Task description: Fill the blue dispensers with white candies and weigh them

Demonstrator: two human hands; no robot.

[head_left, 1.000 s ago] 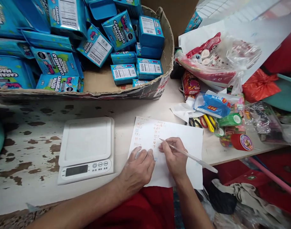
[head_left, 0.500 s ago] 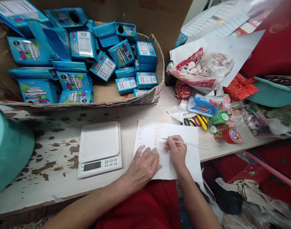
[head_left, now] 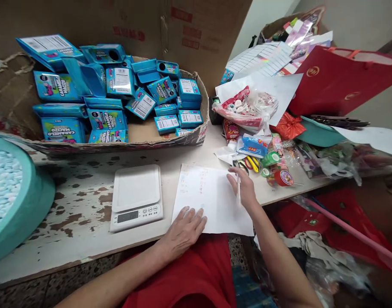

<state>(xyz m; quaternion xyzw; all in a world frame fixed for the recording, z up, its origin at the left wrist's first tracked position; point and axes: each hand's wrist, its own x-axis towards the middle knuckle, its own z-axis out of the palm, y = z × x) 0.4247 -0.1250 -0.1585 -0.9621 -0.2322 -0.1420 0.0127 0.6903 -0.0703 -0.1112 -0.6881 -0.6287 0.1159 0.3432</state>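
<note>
A white sheet (head_left: 218, 209) with short columns of orange handwriting lies at the table's front edge. My left hand (head_left: 186, 229) rests flat with spread fingers on its lower left corner. Over the sheet's right side, my right hand (head_left: 244, 186) holds a slim, pale pen (head_left: 238, 190) that hangs from the fingers, its tip pointing down toward me. To the left of the paper stands a white digital scale (head_left: 137, 192), its plate bare and its display dark.
A cardboard box (head_left: 125, 147) of blue candy packets fills the back left. A teal tub (head_left: 38, 205) of pale pieces stands far left. Rolls of tape (head_left: 271, 158), a yellow cutter (head_left: 253, 164) and plastic bags crowd the right. A red bag (head_left: 337, 81) is behind.
My right hand has lifted from the writing and moved right, and the pen has swung from lying sideways to pointing down. My left hand has slid toward the lower left corner. The view has shifted.
</note>
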